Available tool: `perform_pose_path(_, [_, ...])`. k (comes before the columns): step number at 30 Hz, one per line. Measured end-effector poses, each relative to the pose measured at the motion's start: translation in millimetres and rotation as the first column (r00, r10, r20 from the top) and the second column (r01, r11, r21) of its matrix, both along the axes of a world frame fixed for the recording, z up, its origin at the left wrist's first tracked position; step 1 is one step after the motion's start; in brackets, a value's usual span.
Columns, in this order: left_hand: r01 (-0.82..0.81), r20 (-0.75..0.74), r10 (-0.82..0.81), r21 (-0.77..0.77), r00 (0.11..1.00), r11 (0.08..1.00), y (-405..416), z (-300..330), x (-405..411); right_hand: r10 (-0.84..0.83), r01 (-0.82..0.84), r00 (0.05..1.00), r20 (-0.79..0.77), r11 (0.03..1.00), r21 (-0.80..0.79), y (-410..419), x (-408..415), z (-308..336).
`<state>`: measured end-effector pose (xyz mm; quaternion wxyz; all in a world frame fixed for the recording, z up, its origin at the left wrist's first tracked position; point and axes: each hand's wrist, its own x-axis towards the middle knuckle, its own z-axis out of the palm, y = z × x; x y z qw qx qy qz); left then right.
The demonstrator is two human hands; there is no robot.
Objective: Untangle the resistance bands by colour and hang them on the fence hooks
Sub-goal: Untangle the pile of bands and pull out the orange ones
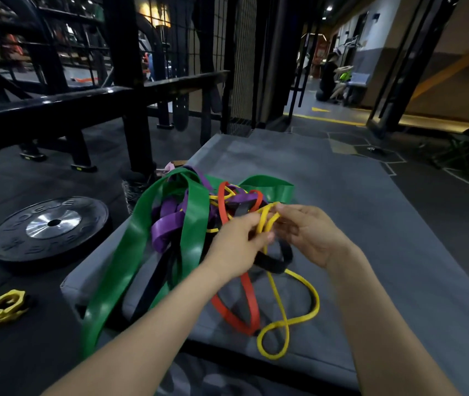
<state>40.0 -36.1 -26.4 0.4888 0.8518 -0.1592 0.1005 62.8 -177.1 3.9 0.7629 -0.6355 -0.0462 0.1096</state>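
Observation:
A tangle of resistance bands lies on a grey mat [370, 224]: a wide green band [130, 252], a purple band [167, 227], a black band [273, 262], a red band [247, 298] and a thin yellow band [310, 292]. My left hand [236, 247] and my right hand [310, 232] meet over the middle of the pile. Both pinch strands of the yellow band where it loops up between them. The yellow band's lower loop trails toward the mat's near edge. The black wire fence [199, 38] stands behind the mat; I see no hooks clearly.
A black weight plate [47, 227] lies on the floor to the left, and a yellow barbell collar [4, 307] sits nearer me. A black rack rail [56, 110] crosses the left. A person crouches far back right [327, 78]. Dark floor stretches to the right of the mat.

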Motion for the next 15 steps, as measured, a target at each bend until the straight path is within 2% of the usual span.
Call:
perform_pose_path(3, [0.012,-0.035,-0.02,-0.228,0.999,0.974,0.9,14.2,3.0,0.019,-0.019,0.999,-0.029,1.0,-0.017,-10.2,-4.6,-1.1])
perform_pose_path(7, [-0.047,-0.208,-0.066,-0.495,0.976,0.867,-4.5,19.9,0.1,0.138,-0.137,0.99,0.005,0.987,-0.08,-13.8,-13.1,-6.8])
perform_pose_path(10, [-0.069,-0.295,-0.173,-0.658,0.94,0.75,-10.7,26.1,-5.3,0.261,-0.23,0.962,0.084,0.934,-0.272,-9.2,-20.8,-9.0])
perform_pose_path(12, [-0.073,-0.296,-0.198,-0.702,0.934,0.708,-12.7,27.8,-7.0,0.2,-0.131,0.968,0.149,0.918,-0.375,-6.5,-20.0,-10.1])
perform_pose_path(13, [-0.057,-0.277,-0.189,-0.689,0.942,0.723,-13.0,27.4,-6.7,0.144,-0.058,0.973,0.183,0.911,-0.407,-7.0,-17.2,-11.1])
perform_pose_path(14, [-0.028,-0.24,-0.156,-0.623,0.958,0.782,-12.3,25.6,-4.9,0.083,0.022,0.971,0.223,0.903,-0.43,-8.2,-13.8,-12.3])
perform_pose_path(15, [0.001,-0.191,-0.109,-0.492,0.976,0.871,-10.3,23.6,-3.0,0.025,0.101,0.963,0.267,0.888,-0.448,-9.5,-10.7,-13.3])
